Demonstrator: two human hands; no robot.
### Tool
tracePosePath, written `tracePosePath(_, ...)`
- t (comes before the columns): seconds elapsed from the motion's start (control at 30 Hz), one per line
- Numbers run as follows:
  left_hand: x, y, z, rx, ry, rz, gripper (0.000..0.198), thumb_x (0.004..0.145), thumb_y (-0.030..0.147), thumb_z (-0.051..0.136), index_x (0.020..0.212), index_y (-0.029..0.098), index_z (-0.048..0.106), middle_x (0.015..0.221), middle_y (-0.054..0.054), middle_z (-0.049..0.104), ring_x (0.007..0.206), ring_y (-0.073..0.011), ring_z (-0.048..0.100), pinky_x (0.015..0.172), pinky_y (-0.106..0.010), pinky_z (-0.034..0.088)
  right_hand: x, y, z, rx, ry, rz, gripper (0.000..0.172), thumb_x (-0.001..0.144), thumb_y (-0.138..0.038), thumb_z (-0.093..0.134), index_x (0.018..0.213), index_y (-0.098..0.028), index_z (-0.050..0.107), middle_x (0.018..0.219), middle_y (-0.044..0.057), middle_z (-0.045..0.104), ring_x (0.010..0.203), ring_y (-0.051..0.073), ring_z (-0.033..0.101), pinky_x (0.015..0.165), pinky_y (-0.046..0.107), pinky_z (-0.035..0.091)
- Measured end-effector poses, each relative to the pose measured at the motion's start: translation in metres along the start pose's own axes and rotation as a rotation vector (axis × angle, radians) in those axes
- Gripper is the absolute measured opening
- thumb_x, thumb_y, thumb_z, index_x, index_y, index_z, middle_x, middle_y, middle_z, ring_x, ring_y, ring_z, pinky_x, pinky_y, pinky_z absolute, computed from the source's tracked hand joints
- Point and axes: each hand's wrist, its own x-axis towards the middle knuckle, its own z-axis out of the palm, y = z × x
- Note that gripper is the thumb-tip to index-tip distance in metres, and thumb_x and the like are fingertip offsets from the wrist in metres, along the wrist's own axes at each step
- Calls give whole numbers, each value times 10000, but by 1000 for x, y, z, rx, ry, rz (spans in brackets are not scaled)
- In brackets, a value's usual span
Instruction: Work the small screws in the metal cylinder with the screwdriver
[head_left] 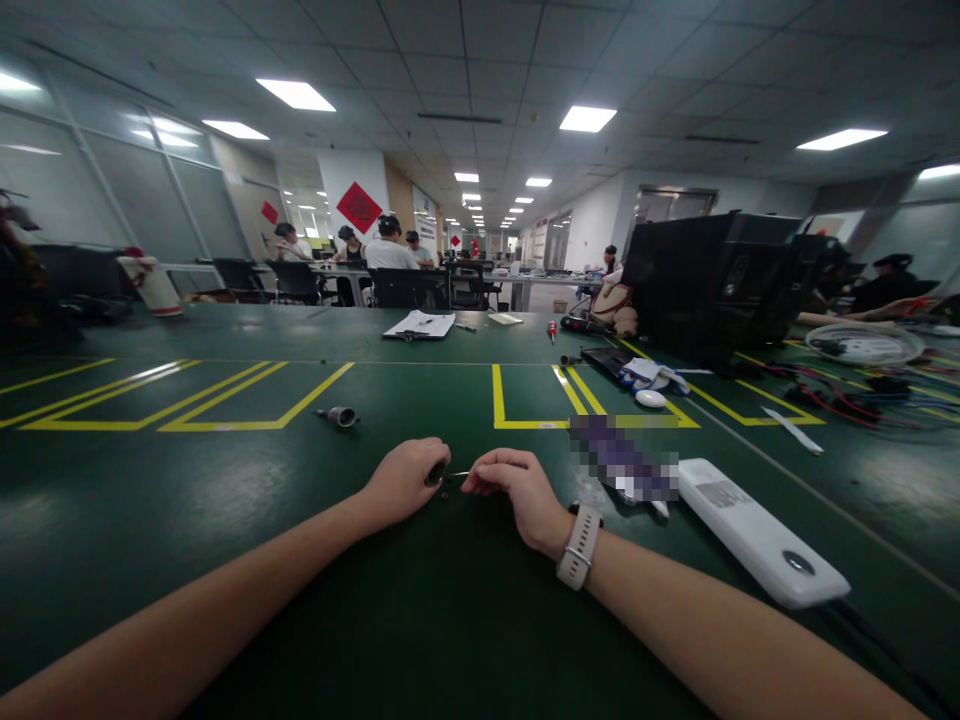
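Both my hands rest close together on the green table [225, 520]. My left hand [405, 478] is curled around a small dark round part [436, 472]. My right hand [517, 490], with a pale watch [579, 545] on its wrist, pinches a thin metal pin or wire [457, 475] that reaches toward the dark part. A tiny dark piece lies on the mat just below the two hands. A small grey metal cone-shaped part [341, 415] lies further back to the left, apart from both hands.
A long white device [757, 540] lies to my right beside a blurred object [622, 462]. Yellow tape lines mark the table. A black case [712, 285], cables [862, 395], gloves and papers [420, 324] sit further back. Several people sit at distant desks.
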Motion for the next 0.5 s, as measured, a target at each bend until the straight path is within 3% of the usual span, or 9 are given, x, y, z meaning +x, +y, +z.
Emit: tracePosePath(0.5,0,6,-3,66,-11,-101,74,720,114,460,719,180,493,727,-16,542,678,-165,511,605,-271,361,1,-3,2,-76,114,-18,113,645,-175,518,555,-154,583,510,-12,554,536,128,506,585,276,375)
